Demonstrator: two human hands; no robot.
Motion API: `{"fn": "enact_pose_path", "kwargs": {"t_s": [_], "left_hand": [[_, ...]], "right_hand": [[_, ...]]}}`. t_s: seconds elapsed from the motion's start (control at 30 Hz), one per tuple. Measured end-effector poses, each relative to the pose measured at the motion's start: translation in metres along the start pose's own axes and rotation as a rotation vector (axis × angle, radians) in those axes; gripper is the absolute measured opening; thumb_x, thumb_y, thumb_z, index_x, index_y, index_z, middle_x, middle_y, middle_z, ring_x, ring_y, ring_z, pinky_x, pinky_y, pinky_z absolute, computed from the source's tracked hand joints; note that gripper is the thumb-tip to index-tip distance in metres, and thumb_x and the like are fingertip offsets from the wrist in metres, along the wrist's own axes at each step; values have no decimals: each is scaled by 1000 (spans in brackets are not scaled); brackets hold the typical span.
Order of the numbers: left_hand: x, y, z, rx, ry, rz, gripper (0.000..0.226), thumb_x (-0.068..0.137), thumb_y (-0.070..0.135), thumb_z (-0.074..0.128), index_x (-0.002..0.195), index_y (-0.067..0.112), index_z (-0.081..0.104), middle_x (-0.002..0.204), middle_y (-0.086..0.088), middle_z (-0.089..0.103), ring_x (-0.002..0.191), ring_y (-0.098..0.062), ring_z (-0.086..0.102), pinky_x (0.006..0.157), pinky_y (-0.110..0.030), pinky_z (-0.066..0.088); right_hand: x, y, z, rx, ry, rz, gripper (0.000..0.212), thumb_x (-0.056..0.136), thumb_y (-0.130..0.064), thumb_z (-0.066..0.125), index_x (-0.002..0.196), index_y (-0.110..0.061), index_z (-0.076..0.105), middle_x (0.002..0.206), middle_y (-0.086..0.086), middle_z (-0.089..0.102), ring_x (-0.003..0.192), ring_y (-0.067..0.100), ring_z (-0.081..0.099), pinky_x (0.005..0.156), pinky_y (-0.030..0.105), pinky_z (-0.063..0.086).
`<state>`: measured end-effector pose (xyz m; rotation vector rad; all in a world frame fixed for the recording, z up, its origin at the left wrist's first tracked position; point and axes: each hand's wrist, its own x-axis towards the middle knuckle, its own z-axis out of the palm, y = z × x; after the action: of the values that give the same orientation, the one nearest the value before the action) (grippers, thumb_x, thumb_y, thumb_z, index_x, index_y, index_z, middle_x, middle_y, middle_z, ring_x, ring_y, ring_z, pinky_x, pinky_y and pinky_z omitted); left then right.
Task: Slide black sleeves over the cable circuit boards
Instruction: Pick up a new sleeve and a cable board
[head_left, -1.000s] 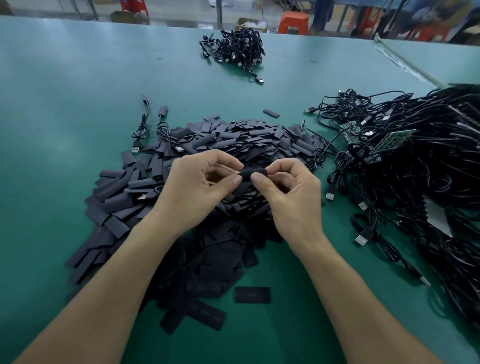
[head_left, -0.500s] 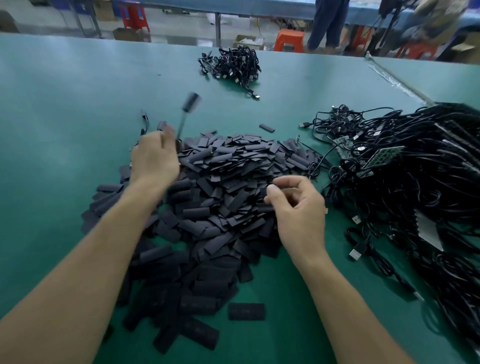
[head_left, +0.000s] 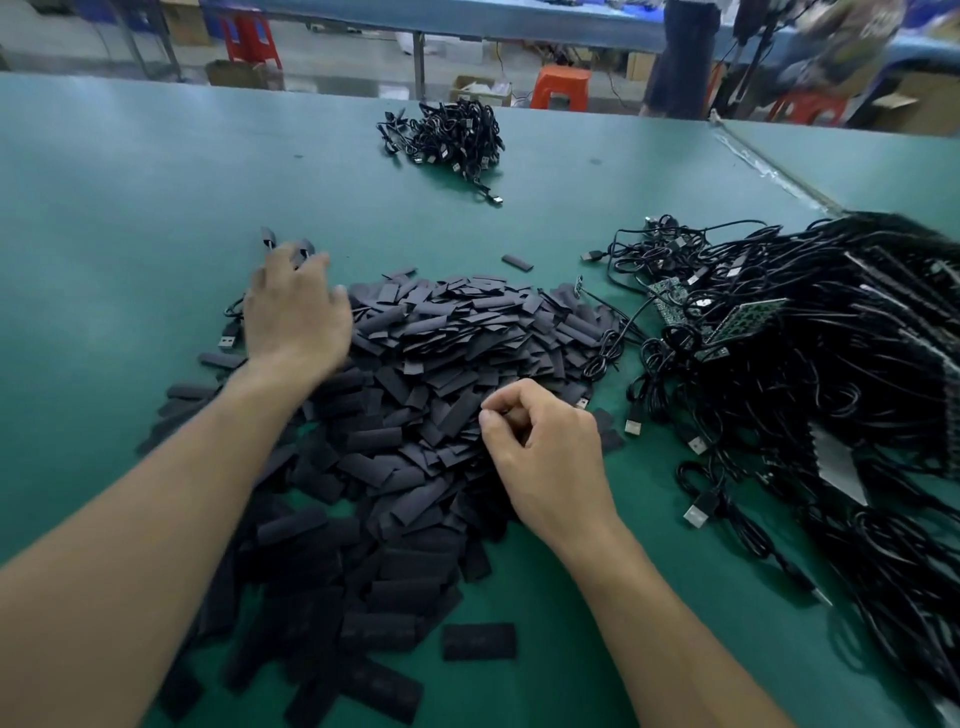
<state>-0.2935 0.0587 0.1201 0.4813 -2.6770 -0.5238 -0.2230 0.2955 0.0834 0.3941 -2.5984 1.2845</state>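
Note:
A big heap of flat black sleeves (head_left: 441, 353) lies on the green table (head_left: 119, 208) in front of me. My left hand (head_left: 296, 317) reaches over the heap's far left edge with fingers spread and holds nothing. Just beyond its fingertips lie sleeved cable ends (head_left: 304, 248). My right hand (head_left: 545, 452) hovers over the heap's near right side, fingers curled, thumb tip against the forefinger, with nothing visible between them. To the right sprawls a tangle of black USB cables (head_left: 831, 364) with bare green circuit boards (head_left: 743, 319).
A bundle of black cables (head_left: 452, 137) sits far back at centre. Loose sleeves lie apart: one near me (head_left: 479, 642), one far off (head_left: 517, 262). Orange stools, boxes and a standing person are beyond the table's far edge.
Both hands held one sleeve together a second ago. My left hand then swung a sleeved cable out to the far left and let go. My right hand dropped onto the heap.

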Motion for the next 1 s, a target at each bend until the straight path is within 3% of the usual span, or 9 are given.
{"fn": "enact_pose_path", "kwargs": {"t_s": [0.07, 0.2, 0.3, 0.43, 0.57, 0.67, 0.77, 0.9, 1.0], "left_hand": [[-23, 18, -3, -77, 105, 99, 29, 98, 17, 54, 125, 11, 65, 136, -14, 55, 125, -33, 49, 108, -47, 37], [-69, 47, 0, -205, 21, 252, 16, 95, 19, 58, 102, 19, 72, 113, -6, 67, 106, -26, 58, 96, -42, 46], [-90, 51, 8, -196, -38, 281, 16, 96, 20, 57, 103, 20, 71, 115, -3, 65, 112, -27, 55, 98, -41, 43], [-101, 47, 14, -166, -37, 287, 17, 98, 22, 54, 104, 18, 69, 118, -1, 63, 114, -26, 53, 97, -41, 42], [-104, 48, 13, -126, -23, 312, 17, 98, 21, 53, 104, 17, 68, 115, -2, 66, 109, -27, 56, 94, -41, 44], [-107, 48, 13, -128, -6, 294, 18, 98, 20, 52, 104, 17, 69, 114, -1, 67, 107, -25, 58, 94, -39, 43], [-108, 48, 13, -141, 0, 272, 18, 97, 20, 53, 103, 17, 69, 113, -1, 68, 106, -24, 58, 94, -38, 43], [-109, 48, 12, -155, -10, 264, 17, 97, 19, 53, 102, 16, 69, 111, -1, 68, 106, -25, 58, 93, -40, 45], [-109, 48, 12, -162, -10, 261, 17, 97, 19, 54, 102, 16, 69, 111, -1, 68, 105, -24, 58, 93, -39, 45]], "right_hand": [[1, -1, 0, -13, -4, 2, 6, 92, -29, 63, 87, -29, 66, 61, -18, 58, 56, 1, 53, 55, 20, 40], [5, -6, 2, -114, -15, -5, 7, 91, -31, 59, 88, -28, 65, 68, -14, 63, 65, 8, 59, 65, 33, 52], [6, -12, 3, -161, -35, 15, 9, 91, -31, 58, 93, -26, 65, 82, -7, 70, 80, 20, 64, 72, 37, 53], [7, -17, 1, -155, -60, 74, 7, 91, -29, 58, 91, -27, 64, 84, -7, 70, 84, 20, 64, 76, 36, 53], [12, -23, -9, -59, 150, 141, 5, 90, -22, 62, 89, -24, 57, 89, -6, 60, 81, 14, 58, 76, 35, 52], [17, -17, -31, -191, 352, 178, 28, 89, -18, 66, 114, -23, 55, 110, 0, 45, 96, 15, 45, 82, 29, 43], [23, -11, -57, -381, 444, 269, 59, 83, -15, 70, 133, -32, 43, 125, 11, 39, 96, 19, 32, 78, 31, 34], [37, -2, -82, -357, 331, 467, 91, 84, -23, 71, 148, -47, 12, 126, 16, 37, 90, 26, 37, 74, 37, 34], [46, 6, -99, -268, 233, 605, 89, 87, -30, 68, 151, -36, 6, 122, 16, 50, 87, 29, 48, 73, 38, 40]]}}
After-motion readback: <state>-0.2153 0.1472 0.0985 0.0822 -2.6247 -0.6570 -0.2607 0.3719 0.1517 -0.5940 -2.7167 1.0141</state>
